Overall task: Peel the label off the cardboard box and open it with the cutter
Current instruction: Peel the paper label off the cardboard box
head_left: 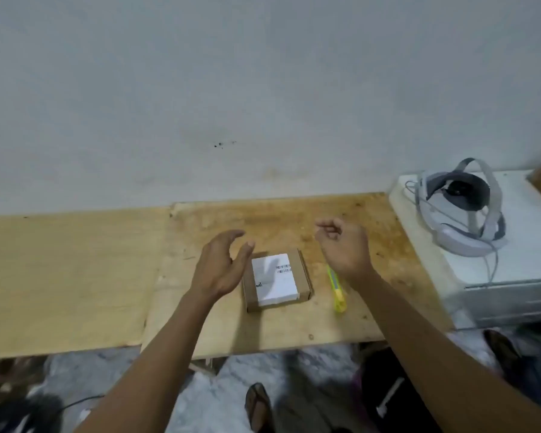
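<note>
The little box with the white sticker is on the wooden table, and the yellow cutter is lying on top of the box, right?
Not quite. The head view shows the yellow cutter lying on the wooden table beside the cardboard box, to its right, not on top of it. The white sticker is on the box, as you said.
</note>
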Demonstrator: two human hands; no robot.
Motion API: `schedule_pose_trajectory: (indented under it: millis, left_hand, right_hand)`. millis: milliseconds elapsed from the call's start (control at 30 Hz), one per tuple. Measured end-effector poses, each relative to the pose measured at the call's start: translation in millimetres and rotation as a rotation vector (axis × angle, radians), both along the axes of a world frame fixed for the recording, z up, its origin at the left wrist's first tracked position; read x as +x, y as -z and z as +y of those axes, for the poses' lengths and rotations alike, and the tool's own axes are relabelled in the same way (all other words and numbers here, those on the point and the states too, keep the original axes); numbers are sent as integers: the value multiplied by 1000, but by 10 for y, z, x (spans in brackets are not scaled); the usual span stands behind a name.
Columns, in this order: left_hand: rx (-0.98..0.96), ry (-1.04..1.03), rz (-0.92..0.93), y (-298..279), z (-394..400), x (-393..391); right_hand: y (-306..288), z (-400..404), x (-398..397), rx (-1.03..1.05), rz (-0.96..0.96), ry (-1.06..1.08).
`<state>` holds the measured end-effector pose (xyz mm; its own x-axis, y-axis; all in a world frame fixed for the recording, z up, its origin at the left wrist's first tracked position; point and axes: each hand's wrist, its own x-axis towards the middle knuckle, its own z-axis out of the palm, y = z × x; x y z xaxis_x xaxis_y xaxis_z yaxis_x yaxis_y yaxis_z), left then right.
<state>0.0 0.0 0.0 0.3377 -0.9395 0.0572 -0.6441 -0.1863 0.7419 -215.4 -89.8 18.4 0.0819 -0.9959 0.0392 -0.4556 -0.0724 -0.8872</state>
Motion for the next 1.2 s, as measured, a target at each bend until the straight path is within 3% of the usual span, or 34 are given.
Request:
schedule_pose_trajectory:
  millis: [300, 667, 800, 1200]
  left_hand:
    - [306, 204, -107, 737, -167, 113]
    - [539, 313, -234, 1208, -503, -23]
    - [542, 338, -212, 1270, -590, 23]
    - [510, 356, -185, 1325, -634, 77]
  right_hand:
    - [816, 6, 308, 186, 345, -56]
    - [1559, -342, 482, 125, 532, -87]
    - [1679, -433, 500, 177, 498, -90]
    - [1793, -447, 553, 82, 403, -42]
